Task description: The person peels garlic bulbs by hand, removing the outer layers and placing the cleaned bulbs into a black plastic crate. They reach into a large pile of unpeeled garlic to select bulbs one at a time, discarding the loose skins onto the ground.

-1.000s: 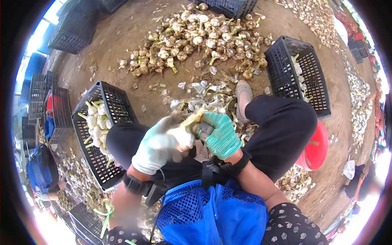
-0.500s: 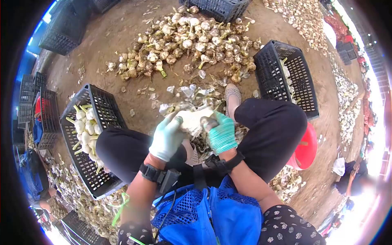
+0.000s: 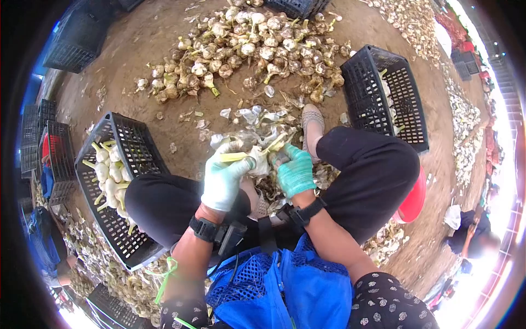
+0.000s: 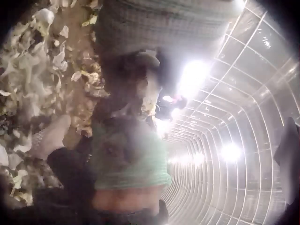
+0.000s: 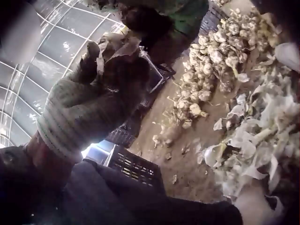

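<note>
holding garlic (image 3: 259,159), hands (image 3: 222,180) (image 3: 296,174) between 2 crates (image 3: 139,143) (image 3: 362,82)

A white glove (image 3: 216,192) covers the left hand (image 3: 220,178); a turquoise-green glove (image 3: 297,181) with paler bands covers the right hand (image 3: 295,169). Between them a stem (image 3: 233,157) shows yellow-green. Nearer the body, the mesh cloth (image 3: 312,285) is bright blue, the sleeves (image 3: 392,301) black with whitish rose print.

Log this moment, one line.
left hand: gripping garlic | right hand: on same garlic, fingertips partly hidden | black crate at left: holding white bulbs | unpeeled garlic heap: on ground ahead
</note>
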`<control>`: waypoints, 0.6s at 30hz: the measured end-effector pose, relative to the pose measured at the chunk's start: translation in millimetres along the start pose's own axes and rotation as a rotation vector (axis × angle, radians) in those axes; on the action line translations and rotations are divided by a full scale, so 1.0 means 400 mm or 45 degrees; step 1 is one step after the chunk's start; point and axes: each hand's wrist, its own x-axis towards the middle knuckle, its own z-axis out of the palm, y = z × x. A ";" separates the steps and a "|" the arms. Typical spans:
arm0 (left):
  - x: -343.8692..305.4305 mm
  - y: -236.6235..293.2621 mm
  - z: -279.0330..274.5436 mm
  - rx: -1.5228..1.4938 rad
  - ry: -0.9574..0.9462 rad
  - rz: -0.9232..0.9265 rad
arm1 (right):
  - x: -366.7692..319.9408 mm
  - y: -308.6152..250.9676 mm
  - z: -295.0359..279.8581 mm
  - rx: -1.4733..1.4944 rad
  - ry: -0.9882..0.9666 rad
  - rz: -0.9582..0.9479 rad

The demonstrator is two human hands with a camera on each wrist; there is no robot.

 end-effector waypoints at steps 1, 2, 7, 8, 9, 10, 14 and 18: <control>0.005 -0.006 0.006 -0.123 0.050 -0.011 | 0.010 0.014 0.002 -0.078 0.057 -0.036; 0.003 -0.008 0.010 -0.124 0.041 -0.016 | 0.017 0.019 0.003 -0.155 0.119 -0.071; -0.007 0.011 -0.023 -0.039 -0.184 0.125 | 0.084 0.134 -0.037 0.022 0.256 0.369; -0.017 0.041 -0.011 -0.167 -0.224 0.034 | 0.079 0.133 -0.037 0.020 0.249 0.374; -0.017 0.040 -0.014 -0.262 -0.171 -0.038 | 0.073 0.132 -0.037 -0.022 0.204 0.128; -0.009 0.042 -0.017 -0.354 -0.123 -0.098 | 0.075 0.124 -0.036 -0.059 0.159 -0.130; -0.004 0.047 -0.017 -0.315 -0.165 -0.147 | 0.014 -0.042 -0.066 -0.028 -0.094 -0.352; -0.008 0.073 0.005 -0.226 -0.293 -0.222 | -0.005 -0.053 -0.055 0.006 -0.278 -0.290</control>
